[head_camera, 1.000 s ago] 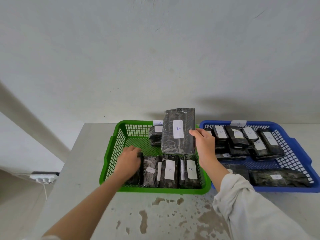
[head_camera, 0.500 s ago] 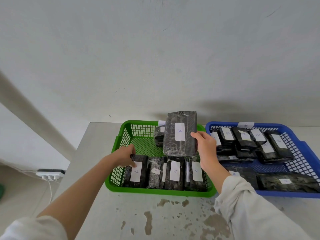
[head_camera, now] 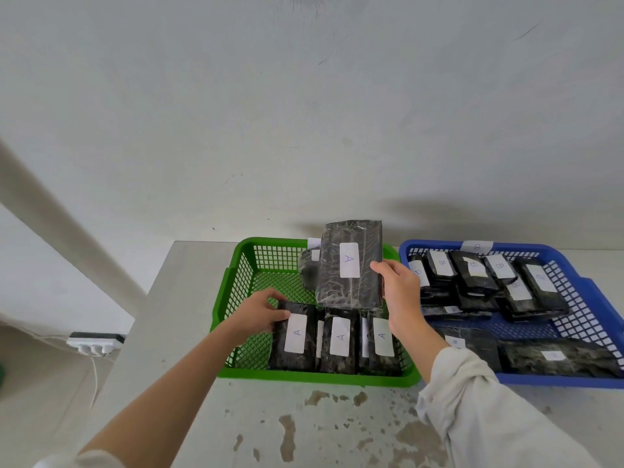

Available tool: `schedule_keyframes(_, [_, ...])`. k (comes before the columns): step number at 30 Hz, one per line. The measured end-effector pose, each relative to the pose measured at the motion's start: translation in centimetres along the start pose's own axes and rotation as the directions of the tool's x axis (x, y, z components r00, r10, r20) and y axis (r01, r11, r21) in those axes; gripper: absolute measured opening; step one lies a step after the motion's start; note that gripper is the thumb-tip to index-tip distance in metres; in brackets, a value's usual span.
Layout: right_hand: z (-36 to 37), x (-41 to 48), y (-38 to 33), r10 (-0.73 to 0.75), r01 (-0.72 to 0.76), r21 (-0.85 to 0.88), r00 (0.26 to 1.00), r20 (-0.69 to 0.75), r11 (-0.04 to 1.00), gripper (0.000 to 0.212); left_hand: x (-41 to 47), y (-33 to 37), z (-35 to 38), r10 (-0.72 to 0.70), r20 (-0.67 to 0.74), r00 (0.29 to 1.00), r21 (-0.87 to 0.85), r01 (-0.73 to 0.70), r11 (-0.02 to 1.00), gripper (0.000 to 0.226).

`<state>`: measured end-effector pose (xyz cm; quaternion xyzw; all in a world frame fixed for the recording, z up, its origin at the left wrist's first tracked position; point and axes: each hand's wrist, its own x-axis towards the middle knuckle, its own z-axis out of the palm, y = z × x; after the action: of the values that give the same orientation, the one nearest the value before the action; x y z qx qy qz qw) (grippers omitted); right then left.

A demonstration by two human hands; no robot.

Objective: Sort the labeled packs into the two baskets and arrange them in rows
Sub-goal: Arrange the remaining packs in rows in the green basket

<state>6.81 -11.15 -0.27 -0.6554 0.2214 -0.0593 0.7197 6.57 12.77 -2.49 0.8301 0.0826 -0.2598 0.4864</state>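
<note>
A green basket (head_camera: 233, 292) sits on the table with a front row of black packs labelled A (head_camera: 339, 336). My left hand (head_camera: 258, 310) grips the top left corner of the leftmost pack (head_camera: 293, 336) in that row. My right hand (head_camera: 400, 295) holds another black A pack (head_camera: 351, 263) upright above the basket, thumb on its front. A further pack (head_camera: 309, 265) lies at the basket's back, mostly hidden. To the right, a blue basket (head_camera: 594, 298) holds several B packs (head_camera: 472, 275).
The grey table (head_camera: 189, 332) has stained patches near its front. A white power strip (head_camera: 96, 342) lies on the floor at the left. A plain wall stands close behind both baskets. Two long dark packs (head_camera: 553, 356) lie along the blue basket's front.
My left hand has shifted from the front row's far left end onto the corner of the leftmost A pack. The right hand still holds its pack up.
</note>
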Motion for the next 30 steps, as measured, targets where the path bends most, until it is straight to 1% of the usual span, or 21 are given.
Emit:
schedule_keyframes(2, [-0.2,0.1,-0.2,-0.002,0.002,-0.002,1.000,0.001,1.000,0.006,0.2,-0.2,0.8,-0.001,-0.029,1.000,-0.062,0.000,0.998,0.027])
schedule_keyframes(5, [-0.2,0.2,-0.3,-0.022,0.022,-0.009,1.000,0.013,1.000,0.006,0.3,-0.9,1.3,-0.011,-0.100,0.995,-0.094,0.002,0.996,0.028])
schedule_keyframes(8, [0.6,-0.1,-0.1,-0.061,0.065,-0.051,0.995,0.078,0.997,0.007,-0.1,-1.7,1.6,-0.064,-0.141,0.988,-0.141,0.044,0.989,0.032])
schedule_keyframes(11, [2.7,-0.7,0.2,-0.089,0.106,-0.080,0.979,0.184,0.991,0.022,-0.7,-2.1,1.5,-0.094,-0.101,0.991,-0.188,0.073,0.979,0.038])
schedule_keyframes(13, [4.5,-1.1,0.3,-0.111,0.148,-0.137,0.963,0.246,0.979,0.034,-1.2,-2.2,1.3,-0.093,-0.076,0.993,-0.167,0.079,0.983,0.046])
schedule_keyframes(15, [6.5,-1.2,0.4,-0.139,0.209,-0.208,0.941,0.307,0.956,0.042,-1.7,-2.3,1.1,-0.089,-0.044,0.995,-0.156,0.081,0.984,0.053])
schedule_keyframes(17, [8.4,-1.1,0.6,-0.171,0.293,-0.307,0.913,0.370,0.905,0.043,-2.1,-2.4,1.0,-0.081,-0.016,0.997,-0.163,0.077,0.984,0.053])
schedule_keyframes(20, [10.8,-0.6,1.2,-0.190,0.410,-0.479,0.877,0.442,0.776,0.043,-2.2,-2.2,0.4,-0.086,0.033,0.996,-0.188,0.091,0.978,0.048])
schedule_keyframes(23, [12.3,-0.4,2.3,-0.160,0.455,-0.578,0.858,0.488,0.678,0.048,-2.2,-2.1,-0.2,-0.087,0.104,0.991,-0.150,0.102,0.983,0.048])
schedule_keyframes(26, [13.1,-0.6,3.7,-0.118,0.474,-0.656,0.852,0.510,0.588,0.054,-1.8,-2.5,-0.6,-0.072,0.146,0.987,-0.101,0.087,0.991,0.051])
schedule_keyframes(27, [13.1,-0.7,4.2,-0.104,0.475,-0.671,0.851,0.514,0.569,0.062,-1.7,-2.7,-0.7,-0.068,0.153,0.986,-0.104,0.084,0.991,0.050])
schedule_keyframes(30, [12.9,-0.6,5.1,-0.085,0.496,-0.663,0.831,0.549,0.560,0.096,-1.6,-3.2,-0.9,-0.055,0.166,0.985,-0.134,0.077,0.988,0.048])
